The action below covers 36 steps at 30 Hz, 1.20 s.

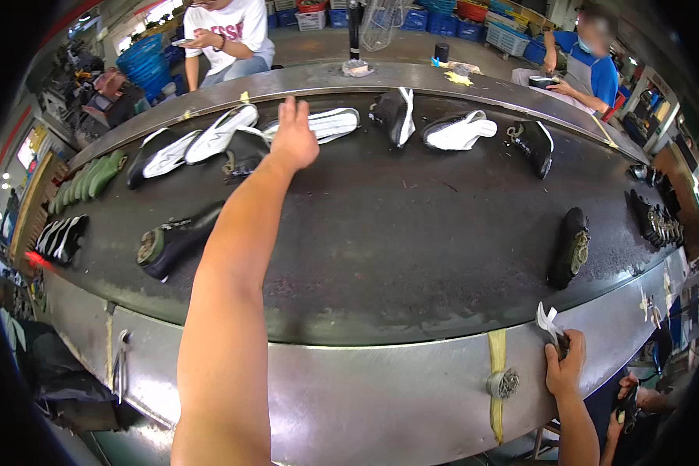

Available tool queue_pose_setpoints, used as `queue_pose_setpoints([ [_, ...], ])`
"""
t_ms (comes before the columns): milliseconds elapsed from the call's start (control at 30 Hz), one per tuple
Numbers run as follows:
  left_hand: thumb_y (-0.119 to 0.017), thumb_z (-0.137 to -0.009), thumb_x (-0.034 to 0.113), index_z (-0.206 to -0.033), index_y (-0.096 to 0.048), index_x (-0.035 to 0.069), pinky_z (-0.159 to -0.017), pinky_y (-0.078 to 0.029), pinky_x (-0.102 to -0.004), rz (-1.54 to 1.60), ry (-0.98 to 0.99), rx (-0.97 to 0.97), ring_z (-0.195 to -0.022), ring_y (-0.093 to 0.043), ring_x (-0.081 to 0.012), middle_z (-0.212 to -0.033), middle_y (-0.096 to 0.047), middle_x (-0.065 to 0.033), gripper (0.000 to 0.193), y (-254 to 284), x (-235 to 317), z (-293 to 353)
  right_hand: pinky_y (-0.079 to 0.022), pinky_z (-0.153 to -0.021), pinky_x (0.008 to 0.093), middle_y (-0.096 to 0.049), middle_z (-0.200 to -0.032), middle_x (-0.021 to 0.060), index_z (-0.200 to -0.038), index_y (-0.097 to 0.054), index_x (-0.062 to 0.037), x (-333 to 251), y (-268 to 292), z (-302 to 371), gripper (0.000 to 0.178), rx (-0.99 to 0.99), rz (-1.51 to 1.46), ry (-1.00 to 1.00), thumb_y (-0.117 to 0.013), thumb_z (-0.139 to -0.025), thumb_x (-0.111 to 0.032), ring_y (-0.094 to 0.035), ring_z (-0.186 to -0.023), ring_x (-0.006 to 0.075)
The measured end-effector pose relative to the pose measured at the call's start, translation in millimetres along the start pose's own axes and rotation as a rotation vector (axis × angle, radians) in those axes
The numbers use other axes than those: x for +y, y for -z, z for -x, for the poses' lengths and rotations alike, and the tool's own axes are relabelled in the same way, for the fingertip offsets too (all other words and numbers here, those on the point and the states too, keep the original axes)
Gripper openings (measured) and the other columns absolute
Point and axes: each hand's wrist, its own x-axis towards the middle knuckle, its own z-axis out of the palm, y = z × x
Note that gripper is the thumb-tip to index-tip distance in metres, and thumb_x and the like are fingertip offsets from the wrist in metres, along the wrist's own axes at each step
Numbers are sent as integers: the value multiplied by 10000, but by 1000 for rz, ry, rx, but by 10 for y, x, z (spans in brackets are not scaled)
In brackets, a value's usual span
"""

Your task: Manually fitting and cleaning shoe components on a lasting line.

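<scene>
My left hand (295, 136) reaches across the dark belt to its far side, fingers stretched out. It is over a black shoe with a white underside (335, 123); I cannot tell whether it touches it. Just left of the hand lies a black shoe upper (245, 153), partly covered by my arm. Two more white-bottomed shoes (222, 133) lie further left. My right hand (567, 363) is closed round a pair of metal pliers (549, 320) above the near metal edge, jaws pointing up and away. My left forearm partly covers a black shoe (180, 237) lying on the belt.
Along the far side lie more shoes (460, 130). A single black shoe (571, 248) rests at the right. A small cup of nails (503, 383) and other pliers (120, 361) lie on the near metal edge (380, 388). Two people (237, 35) (590, 66) sit beyond the belt.
</scene>
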Motion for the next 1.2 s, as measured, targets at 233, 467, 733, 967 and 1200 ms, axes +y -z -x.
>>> queue_pose_setpoints([
  [233,-663,-835,304,-1574,33,14,-1200,-208,-531,-148,504,-435,-1487,-213,-363,-1615,-203,-181,1056,17,-89,-406,-439,-779,449,-538,-965,213,-1082,-529,22,-29,11,-2,379,-36,20,11,-681,-817,-201,-537,-858,381],
  [467,-669,-797,666,-1245,-627,-79,-1042,-454,-427,-86,245,-451,-1210,-594,-395,-1264,-630,-262,870,145,-102,84,-439,-792,454,-540,-979,217,-1097,-528,25,-99,-42,-36,389,-38,-2,38,-680,-829,-213,-535,-878,387],
  [733,-723,-801,594,-1273,-629,-41,-1177,-275,-472,212,568,-295,-1506,-172,-408,-1519,-353,-331,797,665,-379,988,-455,-835,478,-576,-1018,217,-1106,-537,13,-200,-46,3,380,-30,-28,23,-707,-808,-152,-559,-929,415],
  [967,-706,-792,615,-1253,-628,-42,-1106,-408,-418,40,388,-369,-1384,-424,-420,-1381,-468,-398,807,1024,303,1428,-448,-891,476,-605,-1054,192,-1108,-566,-1,-199,-18,64,390,10,3,43,-721,-839,-236,-570,-988,402],
  [1200,-826,-761,419,-1062,-691,-61,-956,-487,-388,236,249,-432,-1102,-604,-353,-1263,-553,-242,583,2470,483,3021,-457,-895,471,-629,-1041,179,-1111,-582,-20,-221,-83,121,403,26,-17,56,-721,-849,-293,-584,-1008,389],
])
